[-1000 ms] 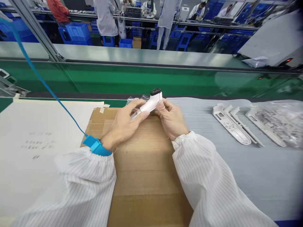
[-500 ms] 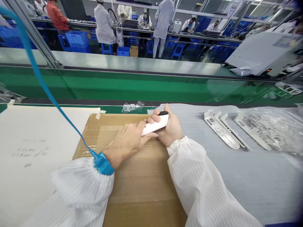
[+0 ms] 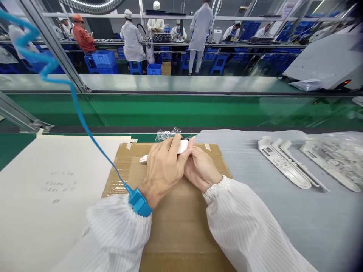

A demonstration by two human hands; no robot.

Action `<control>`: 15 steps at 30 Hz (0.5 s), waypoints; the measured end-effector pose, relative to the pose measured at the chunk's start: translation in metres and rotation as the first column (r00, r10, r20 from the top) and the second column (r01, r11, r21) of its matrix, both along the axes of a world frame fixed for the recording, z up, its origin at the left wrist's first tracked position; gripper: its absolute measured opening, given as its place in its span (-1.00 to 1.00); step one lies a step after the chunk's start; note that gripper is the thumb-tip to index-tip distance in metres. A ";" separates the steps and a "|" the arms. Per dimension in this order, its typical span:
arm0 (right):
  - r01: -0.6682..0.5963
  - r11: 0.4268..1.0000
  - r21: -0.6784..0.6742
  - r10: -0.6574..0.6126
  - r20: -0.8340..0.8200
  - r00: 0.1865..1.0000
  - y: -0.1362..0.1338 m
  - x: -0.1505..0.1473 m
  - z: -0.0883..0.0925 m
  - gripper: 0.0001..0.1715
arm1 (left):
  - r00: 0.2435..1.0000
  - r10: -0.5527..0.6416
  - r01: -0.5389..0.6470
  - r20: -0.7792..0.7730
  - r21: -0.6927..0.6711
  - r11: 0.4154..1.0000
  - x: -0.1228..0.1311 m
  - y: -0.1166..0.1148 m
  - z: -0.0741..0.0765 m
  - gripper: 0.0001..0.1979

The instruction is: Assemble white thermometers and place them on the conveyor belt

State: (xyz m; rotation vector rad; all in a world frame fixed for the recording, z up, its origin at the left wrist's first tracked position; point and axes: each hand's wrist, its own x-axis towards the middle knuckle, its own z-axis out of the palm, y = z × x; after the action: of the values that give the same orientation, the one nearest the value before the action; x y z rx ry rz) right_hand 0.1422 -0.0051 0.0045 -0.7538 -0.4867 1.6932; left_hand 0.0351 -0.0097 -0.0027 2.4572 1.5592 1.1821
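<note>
Both hands are closed around a long white plastic casing (image 3: 183,146) with a black end, just above the cardboard. My left hand (image 3: 163,166) wraps over it from above, hiding its middle. One narrow white tip sticks out to the left of the fingers. At the black end, my right hand (image 3: 202,168) grips the casing from the right, its thumb tip by the black part. A blue wrist strap (image 3: 140,203) with a coiled cord sits on my left wrist. Beneath the hands lies a taped cardboard sheet (image 3: 176,223).
White plastic shells (image 3: 285,164) lie on the grey foam sheet (image 3: 263,215) at right, beside a clear bag of small parts (image 3: 340,158). Small clear bags (image 3: 167,134) lie behind the cardboard. White paper (image 3: 65,162) covers the left side. People work at a far bench.
My left hand has moved over the top of the casing and now covers most of it. The casing has tipped flatter, and its narrow left tip now shows. The view has shifted slightly.
</note>
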 end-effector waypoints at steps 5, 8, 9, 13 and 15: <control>0.070 0.994 -0.086 -0.081 -0.142 0.986 0.014 0.021 0.001 -0.54 | 0.991 -0.132 0.124 -0.037 -0.164 0.979 -0.014 0.005 -0.002 -0.54; 0.121 0.990 -0.072 -0.135 -0.245 0.960 0.022 0.037 -0.001 -0.46 | 0.988 -0.137 0.109 -0.077 -0.292 0.950 -0.023 0.006 -0.002 -0.64; 0.135 0.989 -0.067 -0.148 -0.258 0.955 0.024 0.040 -0.001 -0.47 | 0.985 -0.157 0.128 -0.070 -0.310 0.942 -0.024 0.006 -0.001 -0.66; 0.130 0.991 -0.037 -0.136 -0.246 0.960 0.024 0.041 -0.003 -0.52 | 0.977 -0.191 0.211 0.097 -0.286 0.935 -0.021 0.003 0.006 -0.65; 0.122 0.992 -0.025 -0.125 -0.185 0.975 0.022 0.036 -0.002 -0.50 | 0.963 -0.080 0.180 0.259 -0.391 0.903 -0.020 0.004 0.011 -0.66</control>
State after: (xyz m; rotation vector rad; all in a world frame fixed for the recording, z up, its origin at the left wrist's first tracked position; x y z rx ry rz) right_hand 0.1784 0.0172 0.0029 -0.6149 -0.2919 1.6330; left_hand 0.0147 -0.0056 0.0087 2.0311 1.3814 0.9627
